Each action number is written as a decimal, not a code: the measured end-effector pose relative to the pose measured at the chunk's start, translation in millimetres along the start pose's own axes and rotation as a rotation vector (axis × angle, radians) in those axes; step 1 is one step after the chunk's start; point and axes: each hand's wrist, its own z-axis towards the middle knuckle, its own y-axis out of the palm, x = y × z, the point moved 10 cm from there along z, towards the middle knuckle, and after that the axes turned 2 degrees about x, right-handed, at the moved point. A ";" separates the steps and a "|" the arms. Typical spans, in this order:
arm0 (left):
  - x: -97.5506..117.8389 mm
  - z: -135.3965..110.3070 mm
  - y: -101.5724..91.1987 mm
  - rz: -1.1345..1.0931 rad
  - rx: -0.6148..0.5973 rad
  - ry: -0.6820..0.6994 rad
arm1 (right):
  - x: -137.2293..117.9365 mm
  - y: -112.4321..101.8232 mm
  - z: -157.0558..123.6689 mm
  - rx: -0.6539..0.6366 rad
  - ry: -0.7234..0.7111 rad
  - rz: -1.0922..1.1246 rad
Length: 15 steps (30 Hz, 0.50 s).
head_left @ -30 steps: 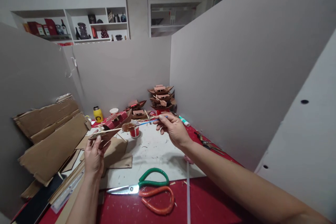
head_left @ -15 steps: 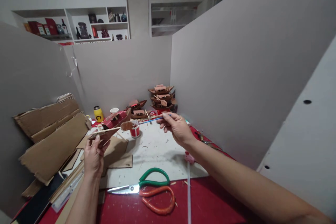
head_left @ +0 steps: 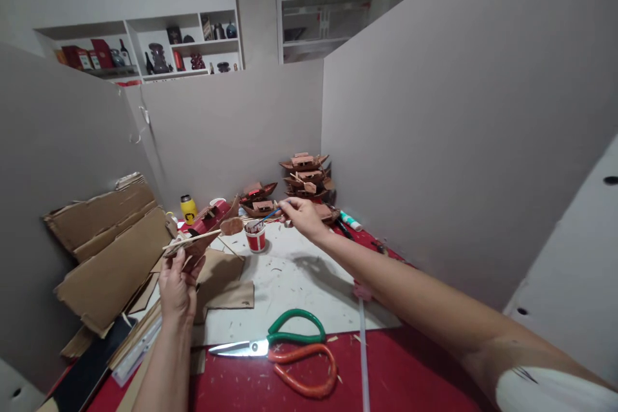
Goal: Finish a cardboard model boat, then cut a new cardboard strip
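Note:
On the left, my left hand [head_left: 177,286] is closed around the underside of a small brown wooden model boat [head_left: 219,214], bow tilted up and to the right. A thin oar [head_left: 232,226] with a round brown blade lies along the boat's near side, its pale shaft by my left thumb. Pinched between my right thumb and fingers [head_left: 303,217] is a slim blue paintbrush [head_left: 271,213]. Its lower end is inside a red and white paper cup [head_left: 255,242] with brown stains at the rim; the bristles are hidden.
Scissors [head_left: 241,349] with green and orange handles lie near the front edge. Stacked model boats [head_left: 308,188] stand at the back corner. Cardboard sheets [head_left: 116,257] lean at left, near a yellow bottle [head_left: 188,211]. A grey partition [head_left: 434,116] rises on the right.
My right hand has moved forward and left, taking the paintbrush from beside the oar blade into the cup. My left hand still holds the boat, and the view has shifted slightly.

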 end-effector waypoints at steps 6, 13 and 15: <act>2.1 0.9 -0.3 -0.016 -0.012 -0.004 | 25.8 48.8 9.2 -0.160 0.048 -0.117; 4.6 -14.3 17.4 -0.068 -0.118 -0.059 | 5.7 38.0 -17.3 -0.192 0.061 -0.089; 5.7 -20.9 24.4 -0.075 -0.161 -0.074 | -4.0 29.8 -27.7 -0.196 0.080 -0.057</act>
